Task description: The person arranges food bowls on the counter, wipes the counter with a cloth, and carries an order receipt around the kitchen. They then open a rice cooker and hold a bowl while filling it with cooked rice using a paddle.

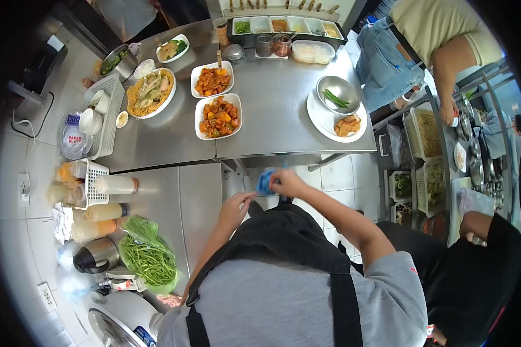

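Note:
My right hand [288,182] is closed on a crumpled blue cloth-like piece [265,181], held in front of my apron just off the edge of the steel table. Whether it is a cloth or a glove I cannot make out. My left hand [235,208] is close beside it, with a finger stretched toward the blue piece's lower edge and nothing seen in the palm. Beyond the hands, two square white bowls of saucy red-orange food, one bowl [219,117] nearer and another bowl [212,80] behind, stand on the table.
On the right of the table, a white plate [318,118] holds a metal bowl [338,95] and a browned piece of food. A noodle platter [150,92] stands left. Green beans [149,257] lie bagged on the left counter. People stand close at right, by a shelf rack [446,173].

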### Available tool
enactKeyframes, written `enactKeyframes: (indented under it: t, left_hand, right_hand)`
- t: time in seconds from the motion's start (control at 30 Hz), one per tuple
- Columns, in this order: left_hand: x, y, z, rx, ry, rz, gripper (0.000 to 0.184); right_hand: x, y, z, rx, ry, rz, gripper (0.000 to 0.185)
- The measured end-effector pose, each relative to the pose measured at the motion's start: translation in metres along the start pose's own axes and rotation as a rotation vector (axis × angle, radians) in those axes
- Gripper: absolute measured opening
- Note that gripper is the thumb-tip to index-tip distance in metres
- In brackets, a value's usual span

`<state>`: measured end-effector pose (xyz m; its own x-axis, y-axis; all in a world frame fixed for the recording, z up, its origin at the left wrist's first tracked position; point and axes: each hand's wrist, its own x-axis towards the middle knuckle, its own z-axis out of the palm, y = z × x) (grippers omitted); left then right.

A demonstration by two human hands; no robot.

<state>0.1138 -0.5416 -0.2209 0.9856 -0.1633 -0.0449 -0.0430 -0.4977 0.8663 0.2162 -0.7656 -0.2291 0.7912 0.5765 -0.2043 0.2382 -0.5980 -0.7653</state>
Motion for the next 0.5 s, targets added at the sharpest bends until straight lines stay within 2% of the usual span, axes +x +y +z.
enactKeyframes:
  t: [0.03, 0.1, 0.13, 0.23, 0.3, 0.33, 0.4, 0.47, 0.5]
  left_hand:
    - [-0.003, 0.002, 0.0, -0.066, 0.04, -0.019, 0.031]
    - [-0.009, 0.007, 0.001, -0.182, 0.13, -0.12, 0.037]
    - [-0.012, 0.007, 0.002, -0.239, 0.173, -0.173, 0.04]
    - [-0.011, -0.007, 0.012, -0.551, 0.254, -0.124, 0.044]
    - [-0.013, -0.004, -0.003, -0.635, 0.272, -0.289, 0.041]
    - [-0.013, 0.0, -0.015, -0.677, 0.279, -0.368, 0.039]
    - [-0.014, 0.007, -0.043, -0.651, 0.392, -0.275, 0.035]
    - [-0.018, 0.019, -0.071, -0.625, 0.595, -0.216, 0.031]
    - [-0.019, 0.023, -0.083, -0.612, 0.738, -0.197, 0.029]
  right_hand:
    - [-0.003, -0.008, 0.004, 0.078, -0.092, 0.142, 0.012]
    - [0.004, -0.015, 0.017, 0.125, 0.033, 0.115, 0.021]
    - [0.01, -0.023, 0.019, 0.274, -0.031, 0.073, 0.024]
    - [0.026, -0.061, 0.009, 0.652, -0.244, 0.009, 0.033]
    - [0.024, -0.113, -0.016, 0.818, -0.422, 0.035, 0.035]
    - [0.024, -0.112, -0.018, 0.888, -0.295, 0.067, 0.035]
    - [0.021, -0.1, -0.026, 1.017, -0.036, 0.127, 0.035]
    - [0.019, -0.048, -0.025, 1.168, 0.424, 0.249, 0.036]
    - [0.015, -0.014, -0.032, 1.269, 0.645, 0.326, 0.044]
